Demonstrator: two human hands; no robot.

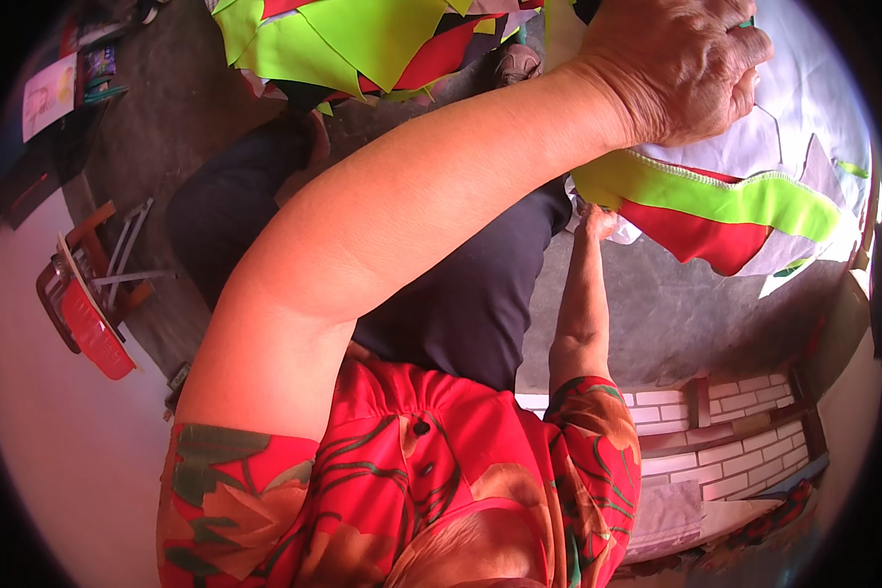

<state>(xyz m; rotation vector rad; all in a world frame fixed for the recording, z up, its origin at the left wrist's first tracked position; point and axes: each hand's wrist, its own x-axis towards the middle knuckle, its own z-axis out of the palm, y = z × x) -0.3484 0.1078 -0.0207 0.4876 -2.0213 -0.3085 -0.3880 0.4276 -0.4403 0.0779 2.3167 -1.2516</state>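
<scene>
My left arm reaches across the view to the upper right. My left hand is closed above grey fabric, with a bit of green showing between its fingers; what it holds is mostly hidden. Below it hangs a sewn fabric piece of lime green, red and grey, with pale stitching along a seam. My right hand is curled at the lower left edge of this piece, beside crumpled white material. Its fingertips are partly covered.
Lime green and red fabric pieces lie piled at the top. A red plastic seat or tray with a folding metal frame stands at the left. White brickwork shows at the lower right. My dark-trousered legs are below my arm.
</scene>
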